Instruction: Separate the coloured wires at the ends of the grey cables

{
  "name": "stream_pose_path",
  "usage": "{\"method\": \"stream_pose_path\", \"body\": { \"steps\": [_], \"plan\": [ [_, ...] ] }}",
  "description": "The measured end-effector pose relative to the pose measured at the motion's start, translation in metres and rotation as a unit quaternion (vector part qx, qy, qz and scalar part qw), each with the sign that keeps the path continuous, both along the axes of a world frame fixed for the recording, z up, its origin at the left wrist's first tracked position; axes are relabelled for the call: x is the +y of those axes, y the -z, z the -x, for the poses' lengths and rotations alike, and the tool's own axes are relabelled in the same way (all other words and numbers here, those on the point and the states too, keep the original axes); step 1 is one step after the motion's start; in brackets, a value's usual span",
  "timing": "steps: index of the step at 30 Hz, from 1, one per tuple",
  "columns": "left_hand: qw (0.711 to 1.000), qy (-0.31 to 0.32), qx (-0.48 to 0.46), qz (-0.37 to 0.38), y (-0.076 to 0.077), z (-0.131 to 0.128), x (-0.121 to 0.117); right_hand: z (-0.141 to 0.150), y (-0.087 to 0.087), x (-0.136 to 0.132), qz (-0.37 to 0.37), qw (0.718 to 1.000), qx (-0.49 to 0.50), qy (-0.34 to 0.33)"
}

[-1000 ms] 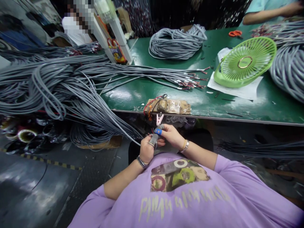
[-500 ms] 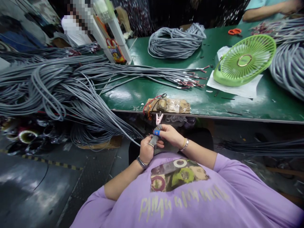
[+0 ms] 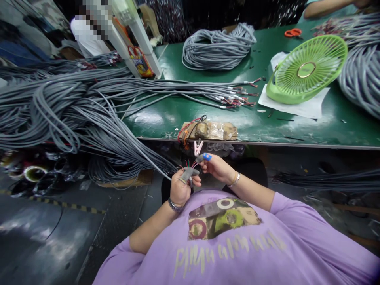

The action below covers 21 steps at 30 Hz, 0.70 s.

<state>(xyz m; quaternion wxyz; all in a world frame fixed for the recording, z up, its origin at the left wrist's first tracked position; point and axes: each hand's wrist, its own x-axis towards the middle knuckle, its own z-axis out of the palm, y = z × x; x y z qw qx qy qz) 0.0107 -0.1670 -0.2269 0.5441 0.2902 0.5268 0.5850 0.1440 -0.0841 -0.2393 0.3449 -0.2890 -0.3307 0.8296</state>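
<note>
My left hand (image 3: 181,185), with a grey cover on its thumb, is closed around the end of a grey cable (image 3: 158,169). Thin coloured wires (image 3: 188,163) fan out above that thumb. To its right, my right hand (image 3: 218,168) pinches the tip of one or more of these wires; its fingers wear a grey cover and a blue wrap. Just beyond my fingertips, a pale pink clip (image 3: 198,148) sits at the bench edge, below a wooden block (image 3: 221,131) with red and black leads. The cable's cut end is hidden in my left hand.
Many grey cables (image 3: 59,99) are heaped at the left, their stripped ends lying across the green bench (image 3: 166,120). A coiled cable bundle (image 3: 218,47), orange-handled scissors (image 3: 292,33) and a green fan (image 3: 305,71) stand farther back. A co-worker's arm (image 3: 329,7) shows at top right.
My right hand has moved slightly right, away from my left thumb, and the coloured wires now show spread between the hands. The view has shifted a little.
</note>
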Motion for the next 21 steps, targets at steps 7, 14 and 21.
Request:
{"method": "stream_pose_path", "body": {
  "steps": [7,14,21],
  "plan": [
    [0.997,0.071,-0.039,0.002,-0.015,0.000,0.006,0.008,-0.002,0.023,0.031,0.999,-0.028,-0.007],
    [0.989,0.112,-0.099,0.019,-0.024,-0.005,0.021,0.021,-0.007,0.034,0.018,0.997,0.064,-0.033],
    [0.988,0.113,-0.103,0.026,-0.019,-0.007,0.026,0.030,-0.004,0.032,0.045,0.995,0.081,0.043]
  ]
}}
